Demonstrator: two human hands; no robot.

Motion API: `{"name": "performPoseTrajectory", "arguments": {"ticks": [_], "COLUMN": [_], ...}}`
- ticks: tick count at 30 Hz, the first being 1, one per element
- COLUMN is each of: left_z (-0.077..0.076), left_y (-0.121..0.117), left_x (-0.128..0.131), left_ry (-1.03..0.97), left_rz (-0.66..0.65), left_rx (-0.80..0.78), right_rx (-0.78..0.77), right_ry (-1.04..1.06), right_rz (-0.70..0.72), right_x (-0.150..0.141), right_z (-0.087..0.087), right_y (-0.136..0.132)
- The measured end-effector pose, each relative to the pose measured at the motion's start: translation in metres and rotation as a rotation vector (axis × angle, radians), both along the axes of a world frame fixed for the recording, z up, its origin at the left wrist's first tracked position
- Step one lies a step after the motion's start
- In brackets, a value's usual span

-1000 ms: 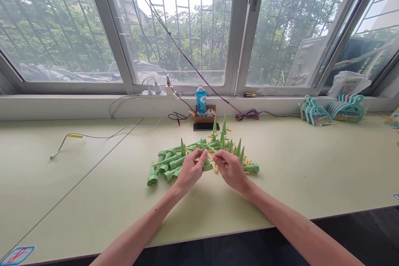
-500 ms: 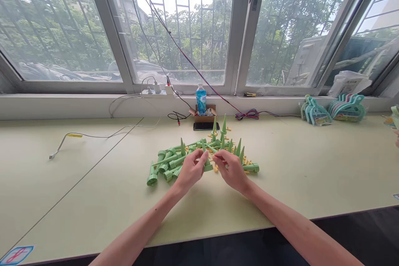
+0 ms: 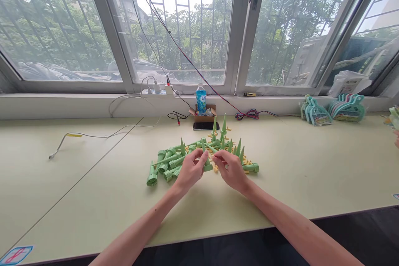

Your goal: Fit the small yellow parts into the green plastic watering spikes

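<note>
My left hand (image 3: 193, 167) is closed around a green plastic plant-watering spike (image 3: 207, 165), its pointed end up and its wide collar down. Just to the right, my right hand (image 3: 229, 166) pinches at fingertip height beside that spike. Whatever lies in the pinch is too small to make out. Left of my hands, several green spikes (image 3: 171, 158) lie in a loose pile. Behind and right of them, more spikes (image 3: 223, 126) stand upright, some with yellow valve pieces fitted. Loose yellow valve pieces (image 3: 247, 162) are scattered among them, partly hidden by my right hand.
A blue bottle (image 3: 201, 100) stands by a small cardboard box (image 3: 204, 119), behind a black phone (image 3: 206, 126). Coiled cable (image 3: 247, 114) and a white cable (image 3: 93, 136) lie on the table. Teal packaged items (image 3: 346, 109) sit back right. Another person's hand (image 3: 397, 138) shows at the right edge.
My hands and the held spike have hardly moved. At the right edge, another person's hand and a pale green item have come into view.
</note>
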State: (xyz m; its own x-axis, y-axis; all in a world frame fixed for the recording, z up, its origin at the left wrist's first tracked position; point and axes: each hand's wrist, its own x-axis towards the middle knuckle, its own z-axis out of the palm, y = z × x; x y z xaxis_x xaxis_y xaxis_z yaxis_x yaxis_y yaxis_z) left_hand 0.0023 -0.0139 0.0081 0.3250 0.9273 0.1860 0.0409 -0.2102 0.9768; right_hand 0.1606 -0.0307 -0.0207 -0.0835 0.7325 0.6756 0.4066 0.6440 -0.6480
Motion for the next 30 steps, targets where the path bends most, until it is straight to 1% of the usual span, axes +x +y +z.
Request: {"name": "performPoseTrajectory", "arguments": {"ticks": [5,9,16,22,30], "left_z": [-0.0067,-0.0098,-0.0079,-0.0052,-0.0072], "left_y": [0.0033,0.0048,0.0046,0.0017,0.001], "left_x": [-0.0011,-0.0021,-0.0021,-0.0015,-0.0014], "left_ry": [0.05,0.076,0.094,0.128,0.156], "left_rz": [0.026,0.034,0.06,0.095,0.116], "left_rx": [0.106,0.151,0.193,0.278,0.359], "right_rx": [-0.004,-0.012,-0.057,-0.091,-0.104], "right_ry": [0.002,0.004,0.01,0.015,0.033], "right_rz": [0.005,0.005,0.021,0.028,0.023], "right_x": [-0.0002,-0.0003,-0.0002,0.0007,-0.0001], "right_z": [-0.0002,-0.0002,0.0025,0.0017,0.0015], "right_y": [0.0007,0.0009,0.0,0.0014,0.0005]}}
